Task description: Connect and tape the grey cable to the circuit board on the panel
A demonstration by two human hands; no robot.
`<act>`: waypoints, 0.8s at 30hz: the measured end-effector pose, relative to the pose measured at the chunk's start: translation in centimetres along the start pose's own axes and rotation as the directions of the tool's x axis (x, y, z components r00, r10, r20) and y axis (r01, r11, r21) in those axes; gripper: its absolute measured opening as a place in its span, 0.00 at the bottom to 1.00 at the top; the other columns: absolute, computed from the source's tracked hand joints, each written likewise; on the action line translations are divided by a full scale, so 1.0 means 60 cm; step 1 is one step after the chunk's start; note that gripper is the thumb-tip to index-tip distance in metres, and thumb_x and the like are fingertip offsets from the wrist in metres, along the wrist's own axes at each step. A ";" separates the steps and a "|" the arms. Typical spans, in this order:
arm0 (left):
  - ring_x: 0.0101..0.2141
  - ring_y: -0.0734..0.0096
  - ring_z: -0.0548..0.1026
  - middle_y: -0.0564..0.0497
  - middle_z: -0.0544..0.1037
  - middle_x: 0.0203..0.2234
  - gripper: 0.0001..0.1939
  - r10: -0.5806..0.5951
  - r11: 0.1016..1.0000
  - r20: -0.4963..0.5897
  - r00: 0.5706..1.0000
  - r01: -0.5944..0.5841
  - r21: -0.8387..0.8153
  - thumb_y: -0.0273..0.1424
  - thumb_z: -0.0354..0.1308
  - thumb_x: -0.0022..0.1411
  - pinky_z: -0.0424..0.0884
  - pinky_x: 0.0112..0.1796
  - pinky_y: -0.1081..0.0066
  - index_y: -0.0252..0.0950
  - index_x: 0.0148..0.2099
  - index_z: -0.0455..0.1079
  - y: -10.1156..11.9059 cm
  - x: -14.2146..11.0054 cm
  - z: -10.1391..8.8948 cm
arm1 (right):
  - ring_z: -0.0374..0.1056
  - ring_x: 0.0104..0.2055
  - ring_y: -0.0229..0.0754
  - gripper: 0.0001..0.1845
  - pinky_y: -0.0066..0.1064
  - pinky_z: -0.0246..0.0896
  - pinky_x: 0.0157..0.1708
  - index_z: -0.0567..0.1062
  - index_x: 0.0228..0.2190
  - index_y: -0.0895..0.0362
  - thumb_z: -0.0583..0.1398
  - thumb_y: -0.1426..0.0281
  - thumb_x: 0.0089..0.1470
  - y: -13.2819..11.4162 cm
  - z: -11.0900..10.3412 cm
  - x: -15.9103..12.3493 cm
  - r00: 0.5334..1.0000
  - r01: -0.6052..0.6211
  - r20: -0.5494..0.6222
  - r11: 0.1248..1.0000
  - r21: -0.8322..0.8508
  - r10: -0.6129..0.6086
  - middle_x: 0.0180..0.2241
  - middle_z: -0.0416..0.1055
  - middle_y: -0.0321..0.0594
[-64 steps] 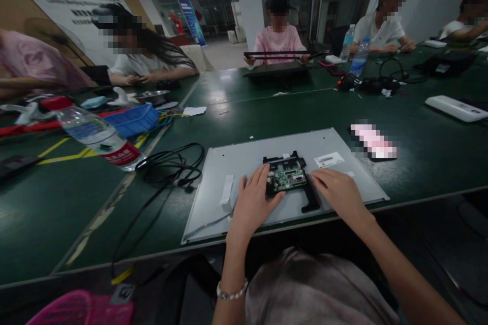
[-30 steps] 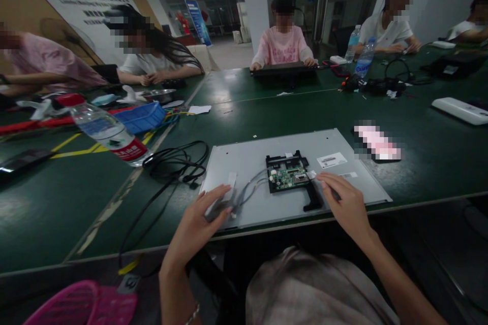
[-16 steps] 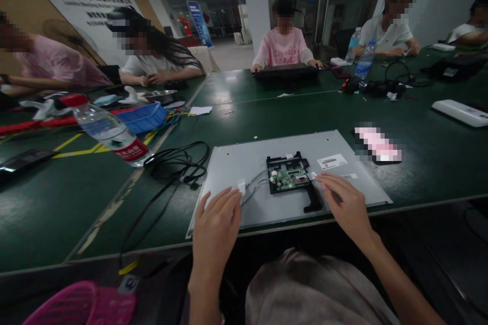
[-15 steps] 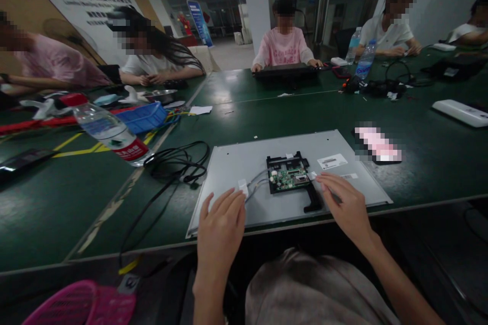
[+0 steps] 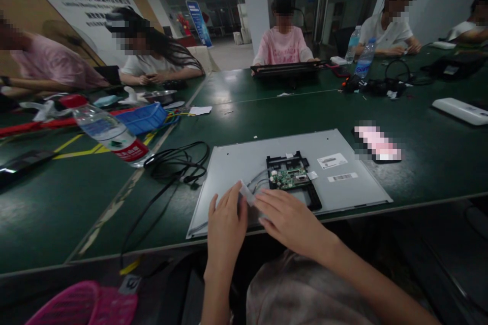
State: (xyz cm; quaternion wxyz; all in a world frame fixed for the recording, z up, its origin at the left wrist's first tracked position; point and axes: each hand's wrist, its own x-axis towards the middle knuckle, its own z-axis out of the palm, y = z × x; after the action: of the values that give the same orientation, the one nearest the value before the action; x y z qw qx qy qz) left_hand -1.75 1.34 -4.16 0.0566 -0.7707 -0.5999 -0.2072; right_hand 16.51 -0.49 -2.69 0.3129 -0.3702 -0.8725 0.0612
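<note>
A flat grey panel (image 5: 229,165) lies before me with a black plastic frame (image 5: 314,198) and a green circuit board (image 5: 287,177) on its middle. Thin grey cables (image 5: 257,179) run left from the board. My left hand (image 5: 226,226) is over the panel's left front part, its fingertips closed at the upper end of a small strip of white tape (image 5: 247,193). The fingers of my right hand (image 5: 292,221) pinch the strip's lower right end. Another bit of white tape (image 5: 312,175) sticks at the board's right edge.
A black cable coil (image 5: 183,160) and a tilted water bottle (image 5: 114,134) are to the left, with a blue tray (image 5: 143,119) behind. A phone (image 5: 377,143) lies right of the panel. A pink basket (image 5: 84,304) stands low left. Several people sit around the table.
My right hand has moved left from the board's right side to the tape by my left hand. The tape strip is now tilted between both hands. A person opposite has tipped a dark panel slightly.
</note>
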 end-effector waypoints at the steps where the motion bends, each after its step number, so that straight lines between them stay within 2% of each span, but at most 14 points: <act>1: 0.52 0.59 0.73 0.41 0.74 0.53 0.19 0.001 1.000 0.017 1.000 -0.001 -0.005 0.29 0.44 0.67 0.57 0.58 0.51 0.34 0.58 0.61 -0.002 0.001 0.004 | 0.60 0.60 0.46 0.19 0.41 0.56 0.61 0.68 0.53 0.62 0.53 0.71 0.61 -0.001 0.007 0.005 1.000 0.010 0.019 1.000 -0.004 -0.010 0.54 0.70 0.48; 6: 0.50 0.59 0.74 0.41 0.74 0.53 0.19 -0.010 1.000 0.055 0.998 0.012 -0.025 0.31 0.45 0.67 0.56 0.59 0.50 0.35 0.58 0.61 0.000 0.000 0.008 | 0.63 0.57 0.47 0.19 0.42 0.56 0.60 0.67 0.52 0.62 0.56 0.70 0.60 0.000 0.030 0.007 0.997 0.005 0.079 1.000 -0.008 -0.004 0.50 0.72 0.50; 14: 0.52 0.55 0.73 0.38 0.69 0.57 0.23 -0.052 0.999 0.084 0.995 0.052 0.008 0.31 0.45 0.66 0.59 0.57 0.50 0.33 0.62 0.56 0.016 0.004 0.000 | 0.58 0.61 0.50 0.33 0.44 0.55 0.61 0.55 0.61 0.66 0.56 0.63 0.60 -0.011 0.038 -0.022 0.995 -0.012 0.099 1.000 -0.025 0.015 0.60 0.61 0.56; 19: 0.50 0.51 0.74 0.36 0.70 0.56 0.24 -0.066 0.997 0.065 0.996 0.063 0.052 0.33 0.44 0.66 0.60 0.55 0.46 0.32 0.63 0.56 0.022 0.004 0.001 | 0.59 0.61 0.51 0.34 0.44 0.55 0.61 0.58 0.60 0.68 0.57 0.62 0.59 -0.021 0.034 -0.030 0.993 -0.034 0.107 0.998 -0.053 0.040 0.59 0.62 0.56; 24: 0.55 0.53 0.70 0.35 0.68 0.57 0.25 -0.042 0.998 0.072 0.996 0.039 0.054 0.35 0.45 0.66 0.60 0.55 0.46 0.33 0.63 0.56 0.016 0.002 0.001 | 0.60 0.61 0.50 0.32 0.44 0.56 0.61 0.60 0.59 0.67 0.58 0.64 0.59 -0.023 0.035 -0.038 0.995 -0.043 0.083 0.998 -0.048 0.047 0.58 0.64 0.54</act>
State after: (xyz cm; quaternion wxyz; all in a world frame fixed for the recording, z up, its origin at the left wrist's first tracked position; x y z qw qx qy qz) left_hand -0.79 1.19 -3.99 0.0505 -0.7637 -0.6223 -0.1642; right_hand 15.61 -2.78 -5.04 0.2658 -0.3942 -0.8774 0.0635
